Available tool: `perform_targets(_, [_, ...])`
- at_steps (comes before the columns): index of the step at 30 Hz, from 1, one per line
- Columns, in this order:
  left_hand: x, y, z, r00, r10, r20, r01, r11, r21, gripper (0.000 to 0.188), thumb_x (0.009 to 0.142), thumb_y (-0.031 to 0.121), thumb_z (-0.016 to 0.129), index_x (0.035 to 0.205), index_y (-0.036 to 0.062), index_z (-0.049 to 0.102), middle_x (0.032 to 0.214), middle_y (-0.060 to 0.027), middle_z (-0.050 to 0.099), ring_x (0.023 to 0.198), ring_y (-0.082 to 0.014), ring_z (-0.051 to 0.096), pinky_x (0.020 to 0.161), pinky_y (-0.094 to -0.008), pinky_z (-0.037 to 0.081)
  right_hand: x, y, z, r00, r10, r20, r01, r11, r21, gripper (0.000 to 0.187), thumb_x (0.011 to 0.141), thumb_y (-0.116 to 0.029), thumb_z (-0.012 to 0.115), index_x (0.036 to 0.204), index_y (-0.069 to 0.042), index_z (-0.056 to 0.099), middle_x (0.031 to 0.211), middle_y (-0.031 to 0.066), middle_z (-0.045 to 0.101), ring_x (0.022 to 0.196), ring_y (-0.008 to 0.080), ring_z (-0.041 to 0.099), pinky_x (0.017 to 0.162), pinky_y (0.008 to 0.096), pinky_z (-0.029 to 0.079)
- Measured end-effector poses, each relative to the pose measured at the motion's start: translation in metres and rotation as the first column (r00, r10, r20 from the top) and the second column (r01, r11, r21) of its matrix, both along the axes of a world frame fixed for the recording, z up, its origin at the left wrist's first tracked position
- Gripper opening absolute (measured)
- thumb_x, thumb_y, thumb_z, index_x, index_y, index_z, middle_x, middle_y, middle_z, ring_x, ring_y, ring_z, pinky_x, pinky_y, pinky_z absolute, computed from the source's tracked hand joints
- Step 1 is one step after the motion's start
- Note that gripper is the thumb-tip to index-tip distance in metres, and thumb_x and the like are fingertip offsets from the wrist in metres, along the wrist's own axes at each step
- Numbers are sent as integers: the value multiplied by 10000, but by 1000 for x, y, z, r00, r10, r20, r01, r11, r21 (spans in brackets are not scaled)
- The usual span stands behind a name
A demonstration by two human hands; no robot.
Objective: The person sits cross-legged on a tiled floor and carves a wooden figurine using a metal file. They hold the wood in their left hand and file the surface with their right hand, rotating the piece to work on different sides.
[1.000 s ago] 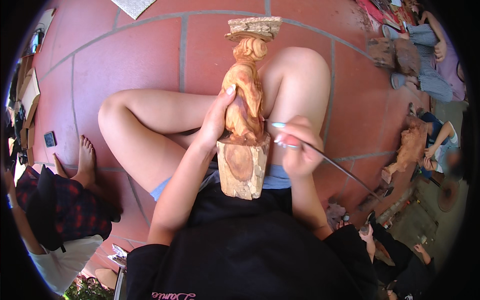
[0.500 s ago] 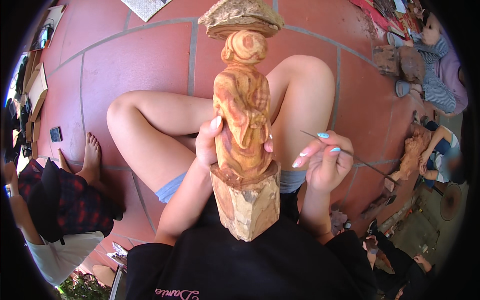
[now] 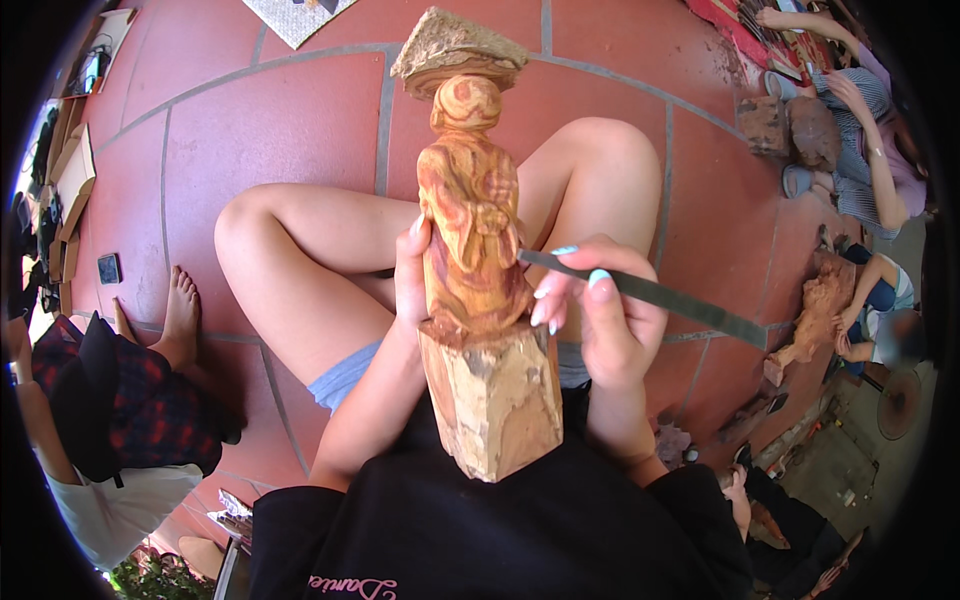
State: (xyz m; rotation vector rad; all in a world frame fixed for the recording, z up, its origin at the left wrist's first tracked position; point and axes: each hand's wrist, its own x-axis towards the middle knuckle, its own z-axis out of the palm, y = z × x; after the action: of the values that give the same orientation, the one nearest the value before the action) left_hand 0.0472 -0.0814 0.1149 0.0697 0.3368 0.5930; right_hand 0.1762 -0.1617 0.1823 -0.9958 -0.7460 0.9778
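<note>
A carved wooden figure (image 3: 468, 225) stands upright in front of my body. It is robed and golden brown, with a rough slab of wood above its head and an uncarved faceted block as its base. My left hand (image 3: 412, 270) is wrapped round its lower left side; the fingers behind it are hidden. Between the thumb and fingers of my right hand (image 3: 615, 315) is a thin, flat, dark file (image 3: 680, 300). Its tip meets or nearly meets the figure's right side, around the lower robe. Whether it touches, I cannot tell.
My bent legs lie on red floor tiles (image 3: 270, 115) beyond the figure. At the left sits a person in a dark cap (image 3: 88, 385), near a phone (image 3: 109, 268). Several people are at the right, one holding a rough wood carving (image 3: 818, 318). Wood blocks (image 3: 765, 125) stand there too.
My right hand has moved left, bringing the file's tip to the figure's side, and the file's broad face now shows. The figure has shifted slightly left and turned a little.
</note>
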Motion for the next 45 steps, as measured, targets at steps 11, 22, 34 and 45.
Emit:
perform_targets(11, [-11, 40, -12, 960, 164, -227, -170, 985, -6, 560, 904, 476, 480, 1231, 22, 450, 1150, -174, 565, 1055, -294, 565, 942, -436, 454, 15, 40, -26, 996, -87, 21, 89, 973, -213, 325, 1003, -218, 370, 1025, 33, 576, 821, 52, 576, 705, 82, 515, 626, 206, 416])
perform_targets(22, [-45, 49, -6, 881, 265, -392, -118, 926, 360, 430, 903, 263, 561, 1221, 3, 435, 1117, -107, 574, 1024, -184, 572, 903, -341, 469, 37, 43, -20, 974, -157, 164, 173, 981, -91, 678, 877, -31, 580, 1425, 2, 181, 882, 121, 602, 625, 129, 584, 554, 227, 487])
perform_targets(34, [-28, 38, 55, 501, 620, -604, 244, 568, 786, 542, 766, 143, 711, 1185, -28, 412, 1056, -106, 508, 1006, -197, 520, 871, -322, 434, 66, 11, -36, 985, -70, -160, 99, 979, 179, 712, 837, -430, 605, 1238, 122, 401, 1234, 263, 505, 946, 315, 638, 716, 341, 585])
perform_targets(45, [-35, 52, 48, 373, 651, -661, 298, 591, 750, 471, 691, 139, 759, 1059, -34, 521, 910, -84, 519, 836, -184, 567, 743, -318, 471, 60, 33, -40, 928, -351, 124, 317, 919, 234, 300, 891, -332, 588, 904, -34, 559, 865, 56, 506, 654, 133, 473, 624, 254, 361])
